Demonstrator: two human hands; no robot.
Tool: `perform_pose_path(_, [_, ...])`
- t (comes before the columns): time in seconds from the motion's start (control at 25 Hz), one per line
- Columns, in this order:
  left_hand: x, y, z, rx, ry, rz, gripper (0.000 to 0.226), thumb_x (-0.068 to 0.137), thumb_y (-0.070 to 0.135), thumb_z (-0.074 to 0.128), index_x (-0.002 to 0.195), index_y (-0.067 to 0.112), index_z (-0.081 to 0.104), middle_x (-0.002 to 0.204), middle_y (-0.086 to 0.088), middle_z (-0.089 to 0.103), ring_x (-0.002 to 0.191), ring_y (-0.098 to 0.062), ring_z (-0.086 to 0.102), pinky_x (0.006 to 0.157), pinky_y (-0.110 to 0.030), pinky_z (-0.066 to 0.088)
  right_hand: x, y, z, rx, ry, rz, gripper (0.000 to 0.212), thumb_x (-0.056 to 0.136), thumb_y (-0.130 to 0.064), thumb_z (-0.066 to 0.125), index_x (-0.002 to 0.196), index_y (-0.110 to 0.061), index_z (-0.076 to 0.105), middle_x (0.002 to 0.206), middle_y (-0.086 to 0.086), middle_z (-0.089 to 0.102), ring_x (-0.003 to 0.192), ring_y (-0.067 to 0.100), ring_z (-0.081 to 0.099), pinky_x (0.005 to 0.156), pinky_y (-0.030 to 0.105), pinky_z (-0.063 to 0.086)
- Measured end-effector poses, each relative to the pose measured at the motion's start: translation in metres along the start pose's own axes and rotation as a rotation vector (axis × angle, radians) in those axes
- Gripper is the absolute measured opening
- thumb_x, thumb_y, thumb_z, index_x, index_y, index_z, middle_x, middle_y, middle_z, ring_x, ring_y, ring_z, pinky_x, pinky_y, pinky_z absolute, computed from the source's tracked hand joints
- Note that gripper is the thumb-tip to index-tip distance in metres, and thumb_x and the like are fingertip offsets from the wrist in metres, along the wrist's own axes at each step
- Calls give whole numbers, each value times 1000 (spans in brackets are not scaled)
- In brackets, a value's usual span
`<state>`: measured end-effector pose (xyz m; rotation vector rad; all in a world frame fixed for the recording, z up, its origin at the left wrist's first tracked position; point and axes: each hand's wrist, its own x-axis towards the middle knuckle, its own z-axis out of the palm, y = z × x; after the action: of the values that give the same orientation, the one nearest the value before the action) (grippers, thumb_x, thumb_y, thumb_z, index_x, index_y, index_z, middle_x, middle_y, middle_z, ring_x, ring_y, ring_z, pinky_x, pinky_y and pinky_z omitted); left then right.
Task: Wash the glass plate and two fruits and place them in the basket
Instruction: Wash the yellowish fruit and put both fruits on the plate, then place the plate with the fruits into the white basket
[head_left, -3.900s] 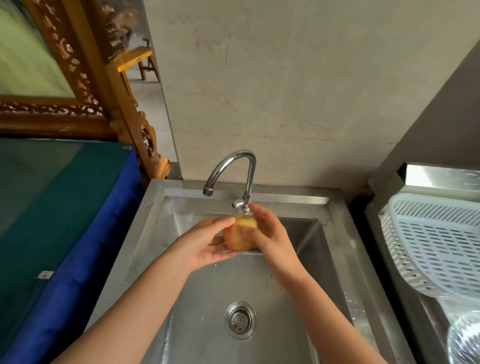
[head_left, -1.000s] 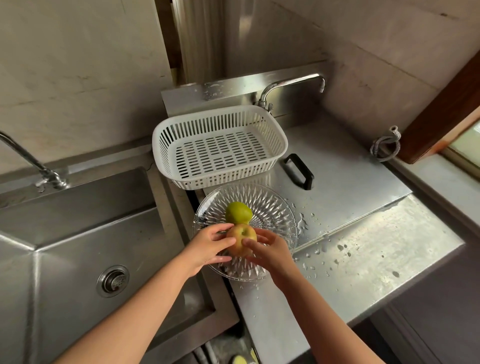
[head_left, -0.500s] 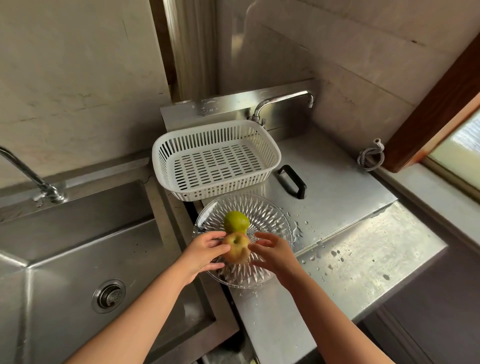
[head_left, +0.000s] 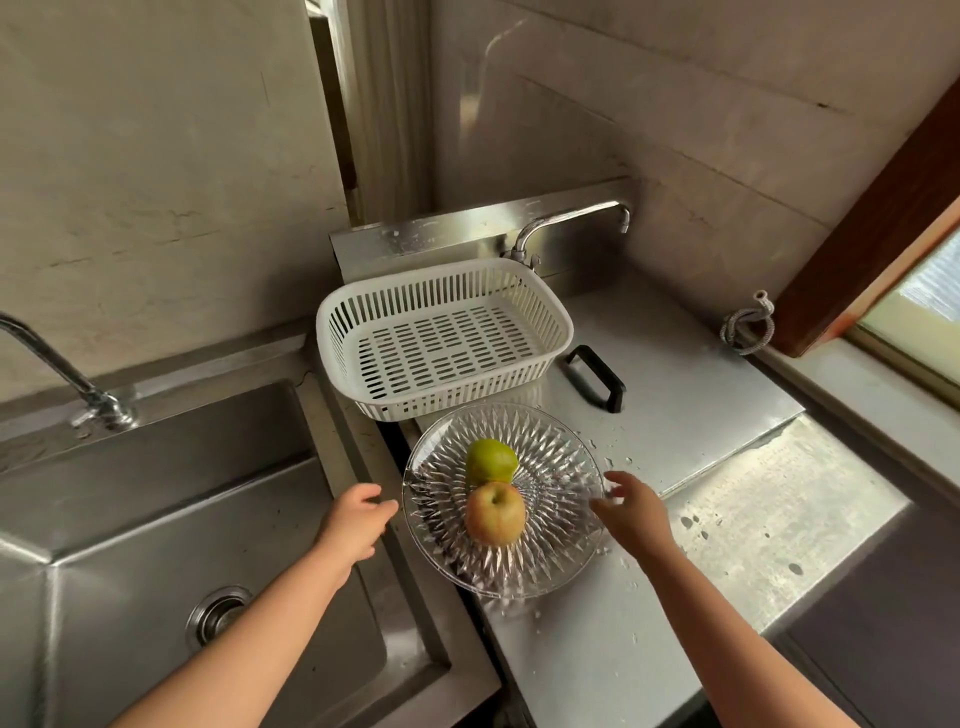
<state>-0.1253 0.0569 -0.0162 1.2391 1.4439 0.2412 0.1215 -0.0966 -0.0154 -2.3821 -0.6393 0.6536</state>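
Observation:
A cut-glass plate (head_left: 556, 556) rests on the steel counter, just in front of the white slotted basket (head_left: 358, 332), which holds nothing. On the plate lie a yellow-red apple (head_left: 494, 513) and, behind it, a green fruit (head_left: 490, 460). My left hand (head_left: 355, 522) hovers just left of the plate's rim, fingers apart and holding nothing. My right hand (head_left: 631, 512) is at the plate's right rim, fingers spread, fingertips at or touching the edge; it grips nothing.
A steel sink (head_left: 156, 519) with a drain (head_left: 218, 613) and a tap (head_left: 62, 374) lies to the left. Behind the basket stands a second tap (head_left: 571, 221). A black handle (head_left: 595, 384) sits on a steel cover. Water drops dot the counter (head_left: 753, 519).
Both hands have let go of the apple, which now lies on the plate in front of the green fruit. The hands have moved apart to the plate's left and right rims.

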Motion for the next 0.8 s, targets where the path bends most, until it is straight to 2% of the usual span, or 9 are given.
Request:
perform_pose_path(0.08, [0,-7,11,-42,-109,-106,46,91,16,52,135,11,40,118,-14,59,85,-23,60,76,-37,49,8,1,4,-8,-26,1,45,82,-10,61,126,-5,54,117,18,65,99,31,65,88,41,52])
perform_pose_path(0.12, [0,-7,19,-80,-141,-135,42,92,15,51,133,12,41,108,-14,62,76,-22,63,71,-36,52,12,1,6,10,-34,7,43,82,-7,60,124,-4,56,110,18,68,90,30,67,84,42,54])
perform_pose_path(0.2, [3,-8,31,-136,-130,-148,31,93,7,48,123,9,46,89,-13,63,60,-20,64,58,-31,55,16,3,9,63,-56,21,39,80,-4,61,119,-3,58,85,11,73,70,24,69,74,38,57])
perform_pose_path(0.28, [4,-9,41,-167,-78,-148,25,92,0,45,115,6,48,84,-15,61,56,-22,62,50,-28,55,19,7,8,133,-81,32,35,78,1,61,113,-5,59,63,0,67,55,17,67,66,37,58])
perform_pose_path(0.32, [3,-9,42,-176,-60,-147,23,92,-3,44,112,5,49,83,-16,61,56,-23,61,48,-28,55,21,11,8,175,-96,42,32,78,4,58,109,-5,58,62,1,66,54,19,68,67,42,59])
perform_pose_path(0.4, [-3,-11,40,-187,-45,-148,21,91,-5,43,108,5,49,83,-18,61,55,-24,61,46,-28,54,21,16,10,242,-127,61,28,79,5,54,105,-4,56,72,12,69,61,30,70,72,52,57])
perform_pose_path(0.48, [-11,-11,37,-197,-29,-152,20,90,-6,43,106,5,51,84,-20,61,55,-25,62,45,-29,53,20,18,10,238,-132,43,27,80,2,51,105,-7,56,81,15,70,68,33,70,74,52,57])
perform_pose_path(0.8, [-49,13,12,-226,19,-65,19,88,-7,48,98,8,55,81,-19,66,49,-22,64,44,-27,53,14,-8,-20,351,-202,-57,25,81,6,50,102,-7,55,75,16,67,64,33,69,74,53,57])
